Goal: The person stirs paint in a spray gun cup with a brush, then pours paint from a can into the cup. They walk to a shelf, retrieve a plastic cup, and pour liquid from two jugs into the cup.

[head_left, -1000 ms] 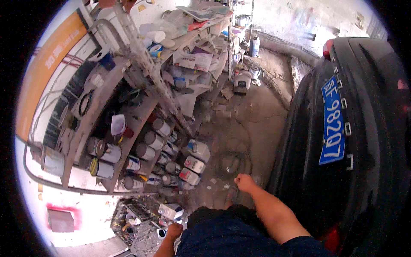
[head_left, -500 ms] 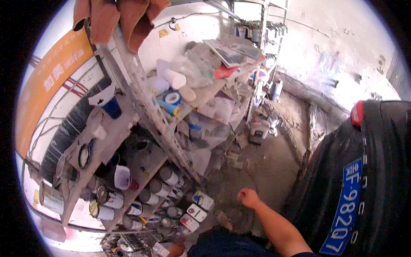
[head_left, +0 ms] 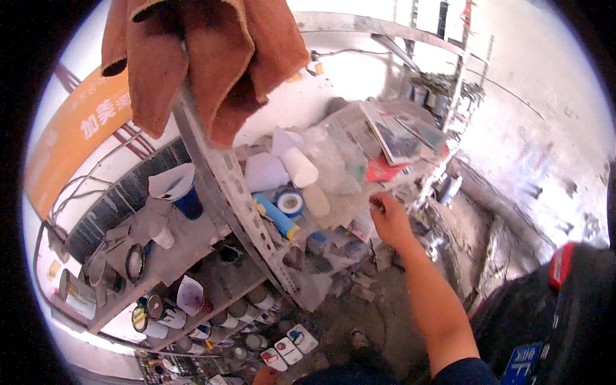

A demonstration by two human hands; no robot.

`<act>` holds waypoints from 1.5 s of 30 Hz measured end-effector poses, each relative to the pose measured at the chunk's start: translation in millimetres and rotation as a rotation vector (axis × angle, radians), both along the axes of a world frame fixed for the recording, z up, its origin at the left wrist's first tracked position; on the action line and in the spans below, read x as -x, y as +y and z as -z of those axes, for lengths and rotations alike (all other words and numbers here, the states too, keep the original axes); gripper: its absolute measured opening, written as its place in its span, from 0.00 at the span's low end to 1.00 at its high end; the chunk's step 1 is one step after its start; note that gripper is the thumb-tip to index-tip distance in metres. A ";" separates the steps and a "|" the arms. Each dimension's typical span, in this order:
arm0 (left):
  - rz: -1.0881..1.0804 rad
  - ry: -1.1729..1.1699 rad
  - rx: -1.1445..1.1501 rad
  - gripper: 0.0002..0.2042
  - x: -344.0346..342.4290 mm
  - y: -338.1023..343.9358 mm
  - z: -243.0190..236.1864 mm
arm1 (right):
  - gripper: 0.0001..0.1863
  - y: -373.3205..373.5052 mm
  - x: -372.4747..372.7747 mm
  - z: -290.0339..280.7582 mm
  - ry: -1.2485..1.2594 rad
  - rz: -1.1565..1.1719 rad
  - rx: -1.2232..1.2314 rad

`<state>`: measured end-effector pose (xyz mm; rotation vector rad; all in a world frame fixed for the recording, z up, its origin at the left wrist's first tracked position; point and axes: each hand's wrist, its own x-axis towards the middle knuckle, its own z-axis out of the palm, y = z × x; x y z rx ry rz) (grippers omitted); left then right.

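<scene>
In the head view, my right hand (head_left: 390, 221) is stretched out at the front edge of the cluttered shelf (head_left: 342, 212), fingers loosely curled and nothing showing in them; with the palm hidden, I cannot tell whether that grip is spread or pressed together. The red packet (head_left: 385, 171) is nearest, lying close to the same edge just beyond my fingertips, and I see no contact. I judge this to be a reach, with no hold made; a hold here would call for a clear gap between thumb and fingers and care around the loose plastic bag (head_left: 330, 157) beside the packet. My left hand (head_left: 265, 376) is cut off by the lower border, near a red-topped jug (head_left: 274, 360); I cannot tell how its grip stands.

Containers: on the left rack's upper board (head_left: 168, 266), a blue cup (head_left: 189, 205) stands near the right end with a white paper cone (head_left: 172, 181) in it. On the board below, a pale cup (head_left: 190, 295) shows a reddish stain inside, right of a yellow-rimmed tin (head_left: 140, 319) whose contents I cannot make out.
</scene>
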<state>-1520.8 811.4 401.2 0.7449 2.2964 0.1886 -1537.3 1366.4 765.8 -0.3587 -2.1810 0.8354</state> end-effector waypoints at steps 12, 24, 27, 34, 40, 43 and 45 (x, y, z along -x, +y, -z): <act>-0.698 0.026 -0.233 0.16 -99.6 84.5 -6.6 | 0.16 113.4 263.3 -119.0 -0.337 -0.387 -0.893; -0.955 -0.114 -0.128 0.17 -147.1 148.1 -40.1 | 0.18 144.4 304.5 -159.2 -0.850 -0.634 -0.263; -0.942 -0.112 -0.140 0.17 -142.2 154.7 -37.7 | 0.16 158.3 297.0 -174.3 -0.895 -0.608 -0.171; -0.923 -0.116 -0.164 0.19 -134.9 158.7 -30.3 | 0.16 148.0 273.2 -199.5 -0.964 -0.659 -0.357; -0.900 -0.098 -0.255 0.20 -128.4 158.7 -3.0 | 0.15 179.5 289.2 -181.1 -0.590 -0.746 -0.674; -0.816 -0.036 -0.255 0.21 -127.5 172.5 -22.4 | 0.18 181.3 287.2 -175.3 -0.585 -0.728 -0.590; -0.849 -0.089 -0.184 0.21 -123.7 184.2 -43.1 | 0.19 181.7 289.3 -172.4 -0.559 -0.691 -0.601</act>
